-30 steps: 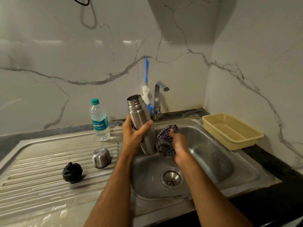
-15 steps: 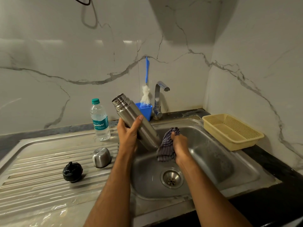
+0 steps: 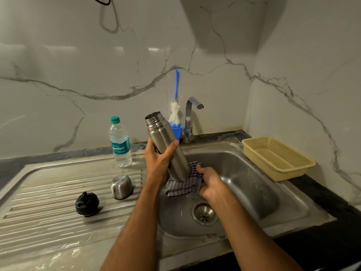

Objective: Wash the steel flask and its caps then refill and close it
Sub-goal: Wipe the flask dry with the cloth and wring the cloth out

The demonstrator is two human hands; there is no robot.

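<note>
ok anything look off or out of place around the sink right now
Nothing stands out. The steel flask is tilted only because the left hand holds it over the sink against the cloth in the right hand. Both caps sit on the drainboard.

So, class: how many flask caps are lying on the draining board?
2. The steel cup cap sits near the sink basin; the black stopper cap lies left of it, nearer the camera. None seems hidden.

Brushed steel flask (image 3: 166, 145), striped cloth (image 3: 183, 187), glossy ribbed steel drainboard (image 3: 48, 192)
</note>
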